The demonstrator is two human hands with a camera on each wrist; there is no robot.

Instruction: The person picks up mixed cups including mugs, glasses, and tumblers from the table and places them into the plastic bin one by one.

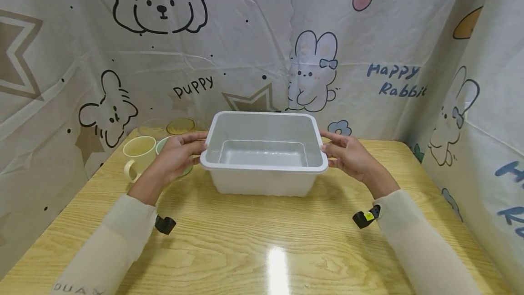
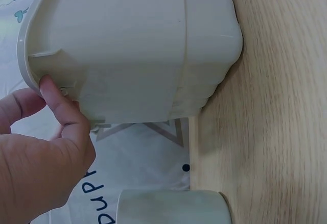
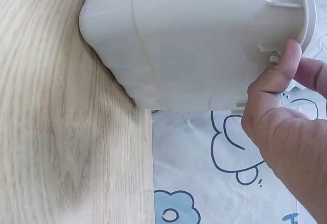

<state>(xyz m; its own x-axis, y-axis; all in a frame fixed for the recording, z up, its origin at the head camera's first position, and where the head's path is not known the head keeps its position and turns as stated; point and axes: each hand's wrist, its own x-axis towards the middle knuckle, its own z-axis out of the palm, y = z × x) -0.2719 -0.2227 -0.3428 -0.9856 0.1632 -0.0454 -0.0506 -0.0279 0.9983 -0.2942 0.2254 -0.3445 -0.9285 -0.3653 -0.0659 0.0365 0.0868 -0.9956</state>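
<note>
The white tub (image 1: 264, 182) sits on the bench (image 1: 229, 240), its rim ends pinched by the left hand (image 1: 178, 153) and right hand (image 1: 352, 157). Left of the tub stand a yellow mug (image 1: 141, 151) and a green cup (image 2: 173, 208), the cup's gap hard to judge; sliding the tub leftward could knock the cup over.

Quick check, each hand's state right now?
Left hand: holding the bin at its left end.
Right hand: holding the same bin at its right end.

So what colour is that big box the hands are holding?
The box is white, and it shows best in the head view.
</note>
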